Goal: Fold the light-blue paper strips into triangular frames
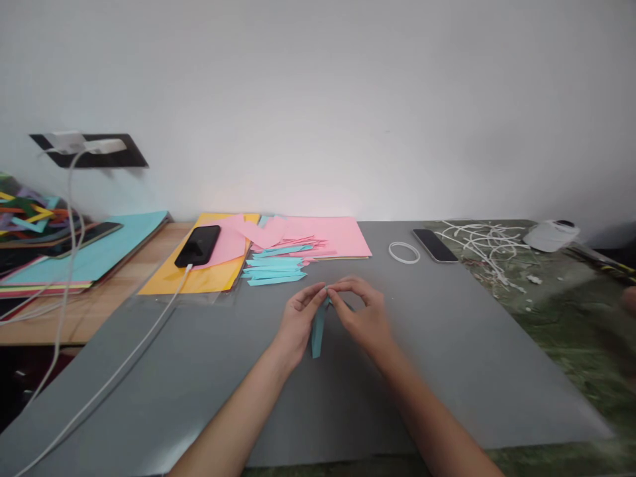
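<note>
Teal paper strip (318, 331) pinched up top, plain, no print. Under it a flat grey mat (447, 371), and past the mat's right edge the tabletop (571, 344) goes mottled green. At the far edge: light blue strips (274, 270), a pink sheet (328, 235), a yellow-orange sheet (203, 278) with a black phone (197, 246) on it, white cable (124, 364) trailing. White ring (404, 252), second black phone (435, 245), white scraps (484, 242). Far left, a turquoise sheet (99, 255).
</note>
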`<state>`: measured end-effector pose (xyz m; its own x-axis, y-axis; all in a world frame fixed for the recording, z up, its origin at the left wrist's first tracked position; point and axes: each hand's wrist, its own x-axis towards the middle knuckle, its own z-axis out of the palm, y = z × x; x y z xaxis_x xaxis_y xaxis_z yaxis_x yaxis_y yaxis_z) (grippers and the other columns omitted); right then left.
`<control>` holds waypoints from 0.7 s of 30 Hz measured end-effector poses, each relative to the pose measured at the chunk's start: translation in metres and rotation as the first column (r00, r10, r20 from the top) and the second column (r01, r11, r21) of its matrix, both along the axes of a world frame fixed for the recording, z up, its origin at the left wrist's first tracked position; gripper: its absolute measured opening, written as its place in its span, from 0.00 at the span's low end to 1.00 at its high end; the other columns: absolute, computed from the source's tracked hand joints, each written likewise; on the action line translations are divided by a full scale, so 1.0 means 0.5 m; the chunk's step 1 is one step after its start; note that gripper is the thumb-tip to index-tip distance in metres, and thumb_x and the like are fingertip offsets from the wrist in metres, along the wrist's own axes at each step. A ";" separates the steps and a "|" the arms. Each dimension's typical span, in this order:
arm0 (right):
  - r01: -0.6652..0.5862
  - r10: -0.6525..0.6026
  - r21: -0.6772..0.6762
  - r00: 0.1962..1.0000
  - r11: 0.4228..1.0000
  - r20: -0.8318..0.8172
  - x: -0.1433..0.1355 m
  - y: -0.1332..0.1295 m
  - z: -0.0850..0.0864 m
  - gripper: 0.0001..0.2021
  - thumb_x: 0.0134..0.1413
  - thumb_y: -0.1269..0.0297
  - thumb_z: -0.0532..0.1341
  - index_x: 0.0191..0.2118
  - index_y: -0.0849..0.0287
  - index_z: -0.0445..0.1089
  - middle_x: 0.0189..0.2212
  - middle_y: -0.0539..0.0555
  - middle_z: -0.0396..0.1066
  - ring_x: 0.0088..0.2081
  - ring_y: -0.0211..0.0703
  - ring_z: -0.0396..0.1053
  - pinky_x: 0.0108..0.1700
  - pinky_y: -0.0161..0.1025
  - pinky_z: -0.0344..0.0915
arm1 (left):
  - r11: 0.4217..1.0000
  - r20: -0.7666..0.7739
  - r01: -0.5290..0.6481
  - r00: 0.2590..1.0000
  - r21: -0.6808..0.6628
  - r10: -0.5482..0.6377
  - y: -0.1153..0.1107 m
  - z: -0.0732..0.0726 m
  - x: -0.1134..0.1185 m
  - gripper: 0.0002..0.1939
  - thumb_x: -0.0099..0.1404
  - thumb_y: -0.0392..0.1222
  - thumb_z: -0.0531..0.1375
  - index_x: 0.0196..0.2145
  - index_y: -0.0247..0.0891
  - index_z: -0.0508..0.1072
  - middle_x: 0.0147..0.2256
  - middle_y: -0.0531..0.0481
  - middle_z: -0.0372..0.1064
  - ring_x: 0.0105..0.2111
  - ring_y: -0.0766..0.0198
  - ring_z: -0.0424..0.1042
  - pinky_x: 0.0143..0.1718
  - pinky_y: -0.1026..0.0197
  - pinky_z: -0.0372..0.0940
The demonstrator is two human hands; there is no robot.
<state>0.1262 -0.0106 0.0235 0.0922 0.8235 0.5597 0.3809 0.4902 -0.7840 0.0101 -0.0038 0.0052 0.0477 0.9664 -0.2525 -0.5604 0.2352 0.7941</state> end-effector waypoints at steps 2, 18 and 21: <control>0.005 -0.005 -0.005 1.000 1.000 -0.001 -0.001 0.000 -0.001 0.04 0.48 0.68 0.59 0.27 0.56 0.71 0.26 0.53 0.71 0.32 0.42 0.69 0.38 0.42 0.65 | 1.000 0.005 0.009 1.000 0.001 -0.009 0.001 -0.002 -0.001 0.16 0.42 0.39 0.69 0.32 0.35 0.76 0.29 0.50 0.74 0.27 0.70 0.70 0.34 0.67 0.61; -0.101 0.099 -0.037 0.994 0.994 -0.050 0.013 0.010 0.002 0.04 0.49 0.66 0.59 0.28 0.55 0.72 0.27 0.51 0.72 0.33 0.41 0.69 0.38 0.39 0.65 | 0.999 0.077 0.027 0.997 -0.021 -0.026 0.000 0.006 0.000 0.16 0.40 0.38 0.70 0.29 0.35 0.76 0.26 0.51 0.75 0.26 0.70 0.70 0.34 0.67 0.62; -0.039 0.038 -0.023 0.999 0.999 -0.033 0.009 0.005 0.000 0.04 0.49 0.66 0.59 0.28 0.54 0.72 0.27 0.51 0.72 0.33 0.42 0.69 0.38 0.40 0.65 | 1.000 0.077 0.026 0.997 -0.010 -0.025 0.000 0.003 0.001 0.16 0.38 0.37 0.71 0.29 0.35 0.76 0.26 0.52 0.75 0.25 0.70 0.70 0.33 0.67 0.62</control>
<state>0.1305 -0.0080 0.0236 0.0780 0.8395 0.5377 0.3365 0.4855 -0.8068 0.0104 -0.0037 0.0068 0.0919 0.9617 -0.2581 -0.6136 0.2588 0.7460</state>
